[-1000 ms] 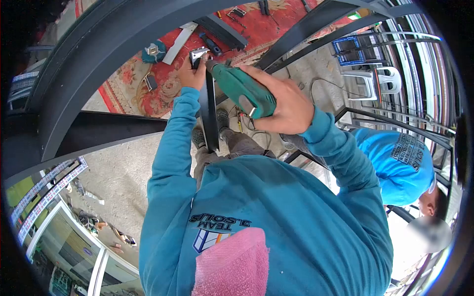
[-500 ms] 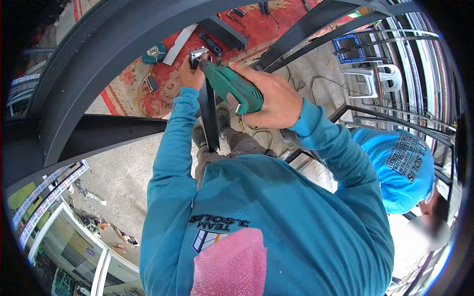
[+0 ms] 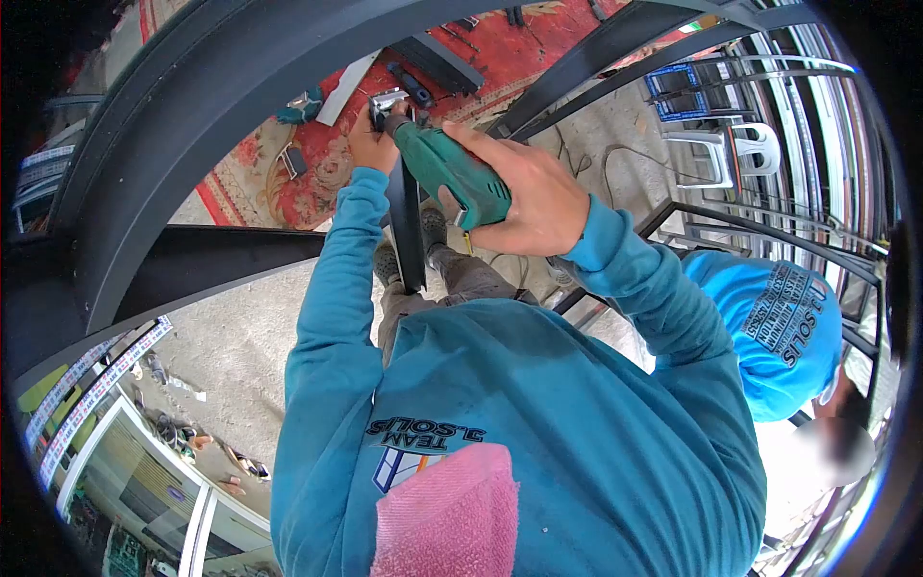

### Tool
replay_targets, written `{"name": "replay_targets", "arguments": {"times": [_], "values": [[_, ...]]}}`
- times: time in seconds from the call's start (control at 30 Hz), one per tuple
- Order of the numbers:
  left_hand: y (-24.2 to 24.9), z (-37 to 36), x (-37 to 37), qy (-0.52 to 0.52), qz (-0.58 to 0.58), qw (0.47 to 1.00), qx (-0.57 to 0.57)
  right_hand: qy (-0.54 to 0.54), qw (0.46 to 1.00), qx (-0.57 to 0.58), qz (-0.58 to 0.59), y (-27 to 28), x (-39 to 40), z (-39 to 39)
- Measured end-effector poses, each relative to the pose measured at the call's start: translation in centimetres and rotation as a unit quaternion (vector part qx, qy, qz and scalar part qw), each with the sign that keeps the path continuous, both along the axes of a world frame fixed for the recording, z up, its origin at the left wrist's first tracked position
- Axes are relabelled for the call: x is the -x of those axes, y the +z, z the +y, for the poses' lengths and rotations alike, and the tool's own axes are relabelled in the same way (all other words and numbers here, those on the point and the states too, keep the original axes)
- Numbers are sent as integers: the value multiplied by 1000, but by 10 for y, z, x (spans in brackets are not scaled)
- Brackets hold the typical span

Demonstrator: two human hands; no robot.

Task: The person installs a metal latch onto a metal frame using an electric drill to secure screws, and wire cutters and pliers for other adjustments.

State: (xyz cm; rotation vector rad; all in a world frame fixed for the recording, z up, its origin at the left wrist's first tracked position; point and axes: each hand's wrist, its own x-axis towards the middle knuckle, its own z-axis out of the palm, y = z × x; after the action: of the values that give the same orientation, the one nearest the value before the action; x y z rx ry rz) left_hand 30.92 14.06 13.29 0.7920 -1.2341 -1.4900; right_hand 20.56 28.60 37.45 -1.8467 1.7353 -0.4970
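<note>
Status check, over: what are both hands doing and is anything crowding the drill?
Right hand gripping green power drill. Left hand steadying upright black metal bar at silver bracket. Drill nose at bracket. Curved black frame close alongside.

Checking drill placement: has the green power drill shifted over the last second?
Yes. The green power drill moved left, closer to the upright black metal bar.

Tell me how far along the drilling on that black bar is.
Done: the metal bracket already sits at the top of the black bar. In hand: the left hand steadies the bar while the right hand presses the green drill against the bracket. Left: whether any screw is seated cannot be seen, so fastening looks unfinished.
</note>
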Motion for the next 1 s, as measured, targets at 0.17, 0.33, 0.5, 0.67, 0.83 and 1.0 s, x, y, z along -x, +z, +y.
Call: {"name": "replay_targets", "arguments": {"times": [0.17, 0.33, 0.5, 0.67, 0.83, 1.0], "values": [[6, 2, 0, 0, -10, 1000, -9, -2, 1000, 9, 1, 0, 1, 0], [-1, -1, 2, 3, 15, 1000, -3, -4, 1000, 16, -1, -1, 0, 1], [-8, -3, 1, 34, -45, 998, 34, 8, 999, -2, 47, 4, -6, -8], [-7, -1, 1, 48, -121, 989, 64, 24, 992, -52, 113, 18, -6, -15], [-16, -4, 4, 49, -161, 983, 67, 29, 979, -64, 189, 10, -4, -22], [-10, 1, 3, 7, -56, 997, 47, 53, 985, -35, 159, 14, 4, -13]]}}
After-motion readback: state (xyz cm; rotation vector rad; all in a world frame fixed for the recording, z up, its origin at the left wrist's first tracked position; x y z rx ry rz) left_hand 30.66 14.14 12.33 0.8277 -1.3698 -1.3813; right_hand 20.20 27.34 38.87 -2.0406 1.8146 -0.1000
